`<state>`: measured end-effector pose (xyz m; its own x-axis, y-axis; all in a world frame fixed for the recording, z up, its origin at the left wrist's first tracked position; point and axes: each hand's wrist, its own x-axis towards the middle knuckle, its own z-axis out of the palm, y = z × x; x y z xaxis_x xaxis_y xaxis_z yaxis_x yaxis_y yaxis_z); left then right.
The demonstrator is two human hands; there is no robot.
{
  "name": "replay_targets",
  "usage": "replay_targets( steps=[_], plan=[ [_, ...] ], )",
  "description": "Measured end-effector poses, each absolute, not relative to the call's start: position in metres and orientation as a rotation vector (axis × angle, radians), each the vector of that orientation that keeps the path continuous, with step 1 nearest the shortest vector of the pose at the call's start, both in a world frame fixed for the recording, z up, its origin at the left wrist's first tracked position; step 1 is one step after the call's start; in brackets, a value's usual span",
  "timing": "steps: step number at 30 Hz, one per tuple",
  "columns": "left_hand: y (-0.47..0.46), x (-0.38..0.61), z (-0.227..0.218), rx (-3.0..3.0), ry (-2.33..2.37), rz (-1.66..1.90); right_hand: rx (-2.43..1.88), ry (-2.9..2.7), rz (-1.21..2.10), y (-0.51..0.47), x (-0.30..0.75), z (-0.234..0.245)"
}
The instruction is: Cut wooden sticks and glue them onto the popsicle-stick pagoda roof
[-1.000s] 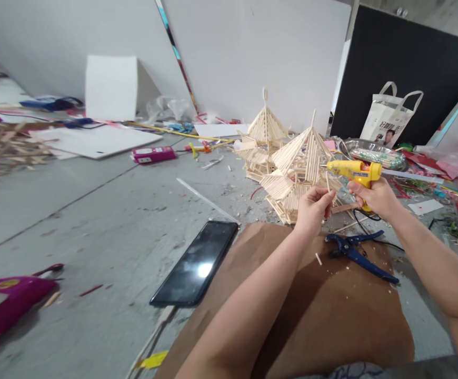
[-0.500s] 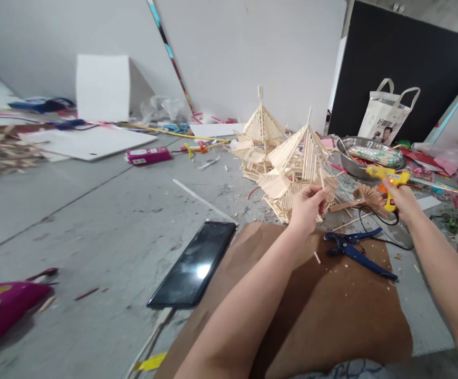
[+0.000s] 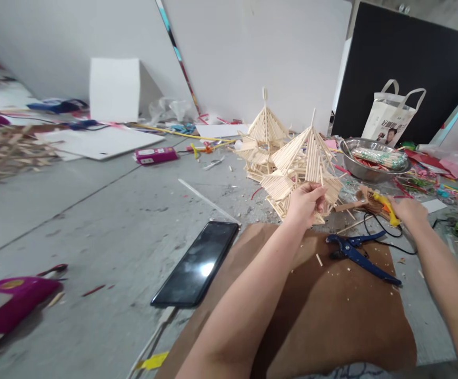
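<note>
My left hand (image 3: 307, 204) pinches a short wooden stick (image 3: 322, 176), which points upward in front of a pagoda-like stick model (image 3: 310, 155). Whether the stick touches the roof, I cannot tell. A second, similar model (image 3: 265, 126) stands just behind to the left. On the right, my right hand (image 3: 409, 215) is closed around a yellow hot glue gun (image 3: 390, 210), held low by the brown folded paper fan. Blue cutting pliers (image 3: 361, 257) lie on the brown sheet (image 3: 343, 321) between my forearms, beside tiny wood offcuts.
A black phone (image 3: 195, 263) with a cable lies left of the sheet. Magenta packages (image 3: 156, 156) rest on the grey floor. Behind my right hand are a metal bowl (image 3: 345, 158) holding wrapped sticks and a white bag (image 3: 389, 121). The glue gun's black cord loops near the pliers.
My right hand has lowered the glue gun and turned it, so its nozzle no longer points level to the left. My left hand keeps the stick by the model. The view has shifted slightly.
</note>
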<state>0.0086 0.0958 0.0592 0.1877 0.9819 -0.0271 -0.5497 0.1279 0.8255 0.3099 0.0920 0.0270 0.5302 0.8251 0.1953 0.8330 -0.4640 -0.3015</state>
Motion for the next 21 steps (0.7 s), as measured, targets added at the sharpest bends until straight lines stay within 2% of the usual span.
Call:
replay_targets(
  steps=[3,9,14,21],
  plan=[
    [0.098,0.009,0.060,0.796,0.687,1.255,-2.567,-1.463,-0.184,0.090,0.290,0.050],
    [0.100,0.006,0.059,0.828,0.683,1.274,-1.930,-1.751,-0.197,0.089,0.220,0.091],
    [0.098,0.003,0.061,0.853,0.683,1.285,-1.466,-1.854,0.090,0.098,0.167,0.109],
    [0.098,0.003,0.063,0.866,0.691,1.276,-1.312,-1.849,0.334,0.118,0.134,0.116]
  ],
)
